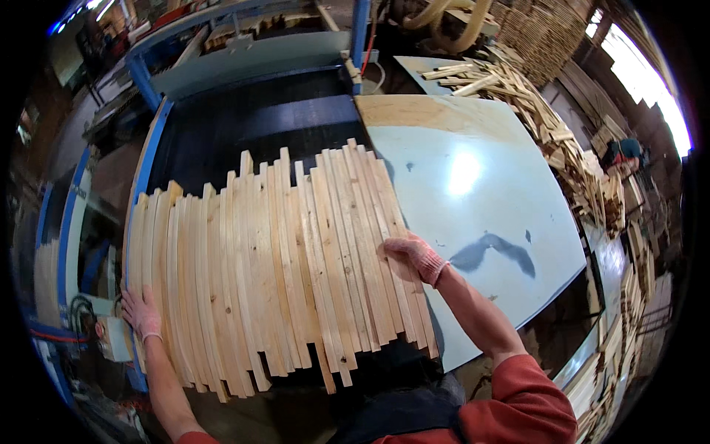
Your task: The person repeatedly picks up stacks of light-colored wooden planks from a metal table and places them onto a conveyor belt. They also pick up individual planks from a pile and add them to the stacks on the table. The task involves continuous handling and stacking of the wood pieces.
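A row of pale wooden strips (274, 259) lies side by side, with uneven ends, on a dark flat bed (251, 122). My left hand (142, 314), in a pinkish knit glove, rests open against the left edge of the row, fingers spread. At the right edge, my gloved right hand (416, 257) reaches over the outermost strips, its fingers laid on the wood; the undersides of those fingers are hidden. Neither hand lifts a strip.
A pale sheet-topped table (473, 200) adjoins the bed on the right. Blue machine rails (151, 140) border the left, with a metal crossbar (259, 61) beyond. Loose wood pieces (532, 111) are heaped at far right, near another person (625, 157). Stacked wood (540, 33) stands behind.
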`<state>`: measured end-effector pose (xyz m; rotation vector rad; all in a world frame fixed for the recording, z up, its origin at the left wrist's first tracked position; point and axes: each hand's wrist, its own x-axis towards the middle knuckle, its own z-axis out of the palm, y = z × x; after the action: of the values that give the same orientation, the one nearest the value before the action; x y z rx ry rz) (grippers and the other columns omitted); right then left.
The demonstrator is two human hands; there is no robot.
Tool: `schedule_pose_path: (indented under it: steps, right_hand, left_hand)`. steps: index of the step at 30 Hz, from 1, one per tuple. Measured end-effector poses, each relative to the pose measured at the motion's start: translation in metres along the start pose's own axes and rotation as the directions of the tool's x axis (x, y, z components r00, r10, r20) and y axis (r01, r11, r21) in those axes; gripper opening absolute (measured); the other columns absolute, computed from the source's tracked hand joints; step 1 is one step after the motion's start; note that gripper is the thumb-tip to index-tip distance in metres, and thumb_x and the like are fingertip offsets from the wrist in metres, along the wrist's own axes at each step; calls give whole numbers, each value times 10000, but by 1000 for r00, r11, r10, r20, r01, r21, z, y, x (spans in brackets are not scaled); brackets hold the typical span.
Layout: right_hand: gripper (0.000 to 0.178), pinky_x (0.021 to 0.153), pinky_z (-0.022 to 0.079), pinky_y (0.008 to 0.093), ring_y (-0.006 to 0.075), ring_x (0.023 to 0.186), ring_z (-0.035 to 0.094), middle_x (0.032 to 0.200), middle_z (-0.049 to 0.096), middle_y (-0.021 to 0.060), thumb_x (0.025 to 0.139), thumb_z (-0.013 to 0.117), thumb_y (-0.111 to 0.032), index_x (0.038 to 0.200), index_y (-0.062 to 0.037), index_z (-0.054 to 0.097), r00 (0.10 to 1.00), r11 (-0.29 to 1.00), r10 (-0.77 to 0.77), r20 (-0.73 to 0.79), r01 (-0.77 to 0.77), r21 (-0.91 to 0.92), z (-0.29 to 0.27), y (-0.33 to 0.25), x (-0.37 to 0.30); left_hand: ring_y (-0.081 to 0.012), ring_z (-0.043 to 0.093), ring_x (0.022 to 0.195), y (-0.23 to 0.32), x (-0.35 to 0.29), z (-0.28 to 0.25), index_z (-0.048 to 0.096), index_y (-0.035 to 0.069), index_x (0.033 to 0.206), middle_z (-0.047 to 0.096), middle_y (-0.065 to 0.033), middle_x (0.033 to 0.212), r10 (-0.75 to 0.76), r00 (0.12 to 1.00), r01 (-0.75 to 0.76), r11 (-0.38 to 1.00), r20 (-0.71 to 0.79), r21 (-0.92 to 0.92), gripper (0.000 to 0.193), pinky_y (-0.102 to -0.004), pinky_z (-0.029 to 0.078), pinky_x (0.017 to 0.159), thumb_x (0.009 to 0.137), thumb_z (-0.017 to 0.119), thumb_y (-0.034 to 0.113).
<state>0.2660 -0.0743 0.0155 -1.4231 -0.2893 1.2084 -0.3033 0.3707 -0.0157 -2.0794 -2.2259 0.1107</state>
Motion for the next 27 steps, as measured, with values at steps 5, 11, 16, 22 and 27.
schedule_pose_path:
  steps: [5, 11, 16, 22, 27]
  right_hand:
    - [603, 876, 581, 433, 299, 949, 723, 1023, 751, 177, 1015, 566, -549, 1168, 15, 714, 988, 711, 46, -145, -135, -690, 0, -40, -8]
    - [705, 902, 568, 492, 391, 975, 741, 1002, 764, 238, 1074, 373, -563, 1044, 20, 767, 972, 373, -48, -230, -197, -907, 2, -58, -3]
    - [456, 911, 559, 533, 431, 1015, 717, 1090, 758, 199, 1085, 421, -437, 1149, -120, 743, 947, 397, -301, -114, 15, -918, -10, -23, 19]
    - [495, 758, 527, 301, 103, 792, 579, 843, 679, 56, 1014, 644, -242, 1460, -27, 617, 863, 825, -374, -341, 141, -547, -33, 8, -6]
    - [643, 775, 555, 285, 122, 790, 607, 967, 673, 28, 946, 706, -4, 1561, -37, 521, 743, 695, -611, -272, 339, -634, -65, 56, 43]
  left_hand:
    - [-408, 236, 1601, -4, 1, -23, 272, 49, 1676, 226, -211, 1752, 15, 999, -18, 997, 42, 76, 878, -555, 187, 1293, 1068, 319, 680]
    - [-408, 313, 1567, -8, -8, -82, 354, 28, 1640, 325, -248, 1703, 36, 999, -38, 999, 34, 37, 832, -493, 233, 1293, 1060, 396, 623]
    - [-403, 370, 1538, -38, -39, -101, 487, 5, 1554, 391, -259, 1663, -100, 983, 130, 973, -156, 193, 749, -468, 302, 1268, 1025, 537, 533]
    - [-318, 470, 1475, -79, -42, -145, 649, 237, 1446, 535, -85, 1592, -174, 976, 170, 985, -129, -39, 529, -506, 407, 1210, 945, 635, 407]
    - [-333, 243, 1604, -129, -38, -129, 266, 65, 1668, 274, -145, 1727, -415, 908, 414, 910, -57, -33, 946, -488, 231, 1293, 940, 647, 533]
